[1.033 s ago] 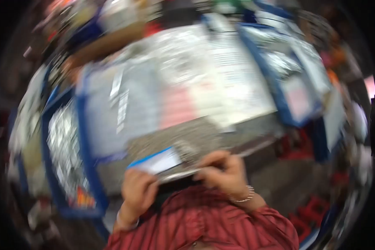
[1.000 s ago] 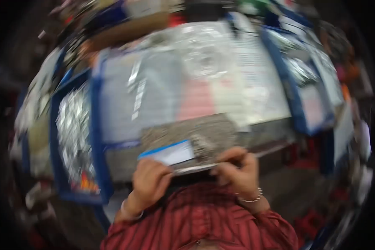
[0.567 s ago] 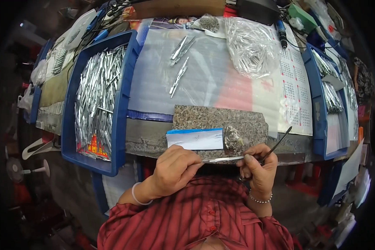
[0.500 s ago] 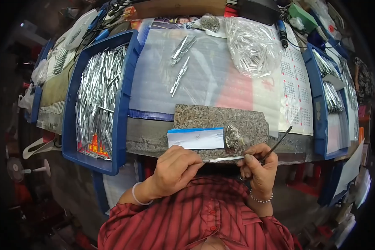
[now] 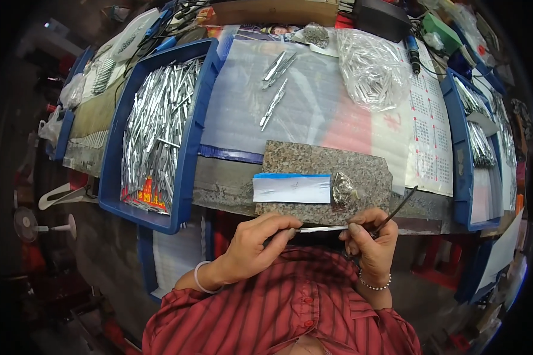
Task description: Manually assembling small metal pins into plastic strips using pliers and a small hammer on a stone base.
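A slim silver metal rod [image 5: 323,229] lies level between my hands, just off the near edge of the bench. My left hand [image 5: 257,244] pinches its left end between thumb and fingers. The thumb and index finger of my right hand [image 5: 370,242] grip the right end. A thin, dark, pointed tool [image 5: 401,207] also sticks out of my right hand, slanting up to the right; its exact kind is unclear. Right beyond the rod, a speckled stone slab [image 5: 314,155] carries a white paper pad [image 5: 291,190] with a blue edge and a small clear bag [image 5: 344,189].
On the left stands a blue tray [image 5: 189,148] full of metal rods. Several loose rods [image 5: 275,102] lie on the plastic-covered bench. At the back right are a clear bag of rods [image 5: 374,71] and a blue-black pen-shaped tool [image 5: 414,54]. Another blue tray [image 5: 461,154] stands far right.
The whole view has shifted, so the bench appears further right. My left fingers have reached forward along the rod. The dark tool's tip points slightly lower, while my right hand keeps its grip.
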`<state>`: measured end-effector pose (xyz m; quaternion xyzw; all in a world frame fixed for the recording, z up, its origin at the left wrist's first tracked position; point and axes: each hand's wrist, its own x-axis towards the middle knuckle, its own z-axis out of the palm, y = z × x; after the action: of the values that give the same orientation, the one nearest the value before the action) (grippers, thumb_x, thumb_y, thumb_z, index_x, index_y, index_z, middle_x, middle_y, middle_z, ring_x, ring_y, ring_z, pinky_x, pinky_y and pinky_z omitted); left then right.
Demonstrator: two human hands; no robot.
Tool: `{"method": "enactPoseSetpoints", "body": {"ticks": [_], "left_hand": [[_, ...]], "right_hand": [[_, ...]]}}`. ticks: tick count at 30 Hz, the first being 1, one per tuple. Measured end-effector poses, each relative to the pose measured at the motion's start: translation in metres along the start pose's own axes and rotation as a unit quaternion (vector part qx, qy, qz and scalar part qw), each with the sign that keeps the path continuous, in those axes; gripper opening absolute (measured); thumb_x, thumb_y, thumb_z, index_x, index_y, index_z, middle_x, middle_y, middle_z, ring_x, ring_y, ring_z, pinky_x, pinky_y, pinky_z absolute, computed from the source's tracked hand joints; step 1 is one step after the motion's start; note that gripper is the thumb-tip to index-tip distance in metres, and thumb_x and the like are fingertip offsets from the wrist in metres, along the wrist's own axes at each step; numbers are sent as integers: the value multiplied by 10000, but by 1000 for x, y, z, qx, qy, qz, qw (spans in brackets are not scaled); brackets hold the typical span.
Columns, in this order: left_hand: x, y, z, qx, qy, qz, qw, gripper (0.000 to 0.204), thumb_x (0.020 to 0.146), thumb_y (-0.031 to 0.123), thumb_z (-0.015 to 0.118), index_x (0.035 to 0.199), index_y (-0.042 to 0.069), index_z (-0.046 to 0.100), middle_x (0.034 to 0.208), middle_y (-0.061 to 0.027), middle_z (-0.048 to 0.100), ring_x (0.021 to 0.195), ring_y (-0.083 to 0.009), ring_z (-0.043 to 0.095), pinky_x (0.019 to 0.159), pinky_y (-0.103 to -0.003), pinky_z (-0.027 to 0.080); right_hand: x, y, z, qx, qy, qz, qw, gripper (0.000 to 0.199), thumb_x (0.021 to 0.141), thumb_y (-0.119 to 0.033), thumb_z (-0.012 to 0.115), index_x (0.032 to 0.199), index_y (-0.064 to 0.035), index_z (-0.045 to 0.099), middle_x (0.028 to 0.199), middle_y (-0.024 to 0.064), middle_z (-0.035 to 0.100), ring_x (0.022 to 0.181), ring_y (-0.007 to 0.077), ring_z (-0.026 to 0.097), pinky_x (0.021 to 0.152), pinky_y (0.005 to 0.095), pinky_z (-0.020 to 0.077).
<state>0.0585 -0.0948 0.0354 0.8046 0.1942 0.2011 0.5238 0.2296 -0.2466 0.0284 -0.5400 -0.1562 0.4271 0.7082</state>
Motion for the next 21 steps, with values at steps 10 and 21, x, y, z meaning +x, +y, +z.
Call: {"method": "enactPoseSetpoints", "body": {"ticks": [10,21], "left_hand": [[-39,-21,-10,-178,-144,-168,959,160,913,108,574,983,-18,645,788,-50,648,684,-87,595,618,-245,480],[-221,-121,-95,34,297,-363,882,155,867,126,606,918,-4,673,727,-65,658,675,-101,620,605,-272,495]], "right_hand": [[-12,16,21,-174,-107,42,978,65,831,8,649,886,24,619,715,63,654,533,63,565,454,185,420],[3,34,53,-248,-251,94,931,140,852,-44,630,968,35,640,774,86,680,671,143,642,627,249,492]]}}
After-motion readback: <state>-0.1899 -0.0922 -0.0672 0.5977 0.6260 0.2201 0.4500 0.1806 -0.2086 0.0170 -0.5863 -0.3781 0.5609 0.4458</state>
